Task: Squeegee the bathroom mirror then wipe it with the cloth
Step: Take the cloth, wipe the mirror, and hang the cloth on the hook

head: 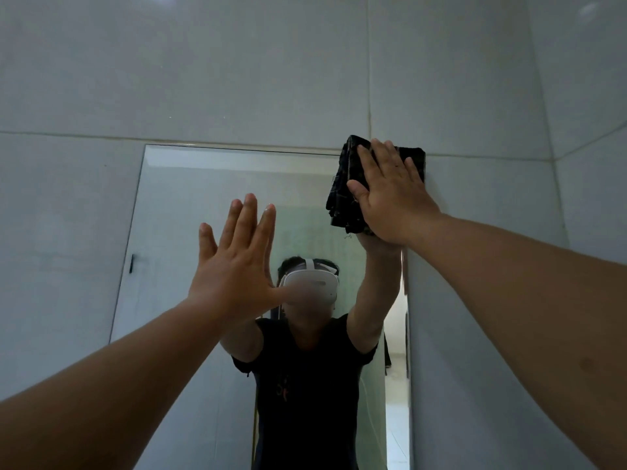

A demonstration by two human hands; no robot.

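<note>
The tall bathroom mirror (176,205) hangs on a pale tiled wall, its top edge just below a grout line. A dark folded cloth (342,195) lies flat against the mirror's top right corner, lapping over onto the tile. My right hand (390,195) presses on the cloth with flat, spread fingers. My left hand (237,259) is raised in front of the mirror's middle, empty, fingers spread wide. I cannot tell whether it touches the glass. No squeegee is in view.
The mirror reflects a person in a dark shirt with a white headset (310,283) and a bright doorway (397,334) behind. A small dark clip (131,263) sits on the mirror's left edge. Glossy wall tiles (237,62) surround the mirror; a side wall meets it at the right.
</note>
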